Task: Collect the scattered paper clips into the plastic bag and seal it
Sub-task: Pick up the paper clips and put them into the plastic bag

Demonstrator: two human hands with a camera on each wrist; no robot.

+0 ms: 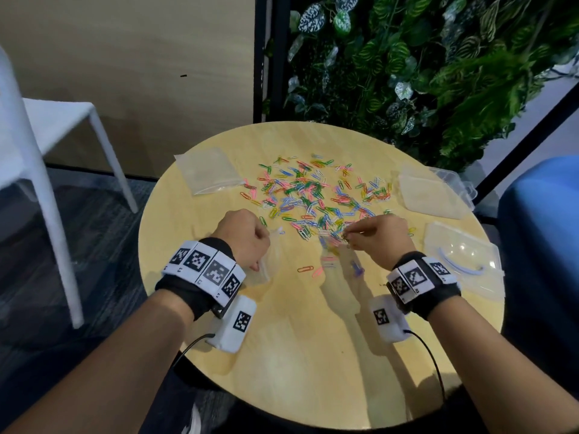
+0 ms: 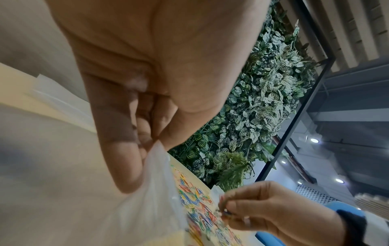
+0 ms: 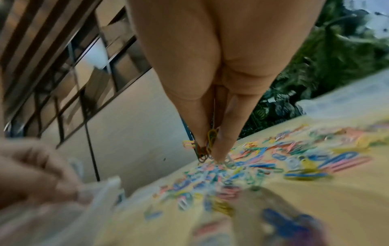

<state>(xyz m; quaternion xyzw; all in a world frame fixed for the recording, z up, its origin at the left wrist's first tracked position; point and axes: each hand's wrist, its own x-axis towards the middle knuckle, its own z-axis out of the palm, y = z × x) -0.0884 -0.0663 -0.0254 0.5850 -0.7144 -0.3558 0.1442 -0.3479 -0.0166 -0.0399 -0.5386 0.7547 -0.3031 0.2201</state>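
Observation:
Several coloured paper clips [image 1: 316,192] lie scattered over the middle of the round wooden table [image 1: 282,355]. My left hand [image 1: 247,236] pinches the rim of a clear plastic bag [image 1: 313,255] that hangs open over the table's near middle. In the left wrist view the bag [image 2: 151,191] hangs from those fingers. My right hand [image 1: 372,236] pinches a small bunch of clips [image 3: 207,146] just above the near edge of the pile [image 3: 273,163], next to the bag's mouth. A few clips [image 1: 313,270] show through the bag.
Another flat clear bag [image 1: 208,173] lies at the table's far left. A clear box [image 1: 451,183] and a lid [image 1: 460,255] sit at the right. A white chair [image 1: 47,151] stands left, a blue seat [image 1: 542,239] right, a plant wall [image 1: 423,73] behind.

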